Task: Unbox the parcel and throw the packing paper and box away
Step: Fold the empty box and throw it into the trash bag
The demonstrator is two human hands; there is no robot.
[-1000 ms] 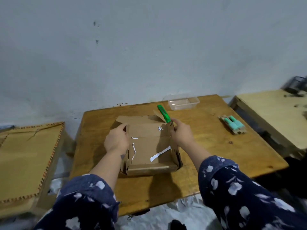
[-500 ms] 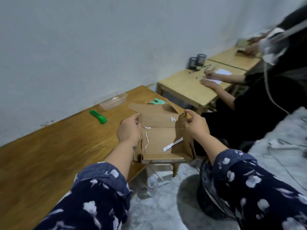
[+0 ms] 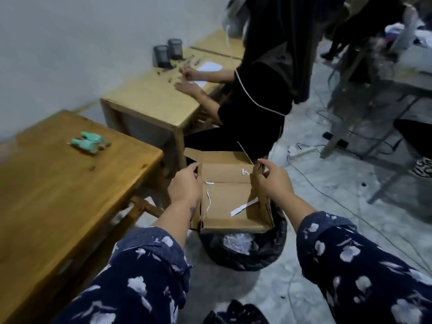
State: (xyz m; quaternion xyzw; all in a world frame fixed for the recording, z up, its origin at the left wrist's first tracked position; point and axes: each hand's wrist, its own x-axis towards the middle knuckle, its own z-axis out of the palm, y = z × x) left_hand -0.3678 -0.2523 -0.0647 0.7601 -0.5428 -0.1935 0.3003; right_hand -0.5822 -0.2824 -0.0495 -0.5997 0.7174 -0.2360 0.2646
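An open brown cardboard box (image 3: pixel 228 197) with a few white paper strips stuck inside hangs in the air just above a black bin bag (image 3: pixel 261 253) on the floor. My left hand (image 3: pixel 185 185) grips the box's left wall and my right hand (image 3: pixel 273 180) grips its right wall. Crumpled white packing paper (image 3: pixel 237 242) lies inside the bag, partly hidden by the box. The box's far flaps stand open.
A brown wooden table (image 3: pixel 58 195) is at my left, with a small green item (image 3: pixel 90 141) on it. A person in black sits at a lighter desk (image 3: pixel 152 97) beyond the box. Cables run across the grey floor at the right, near metal frame legs (image 3: pixel 346 127).
I have lifted the box off the brown table and swung it right, down over the black bin bag. My view turned right with it; both hands keep their grip.
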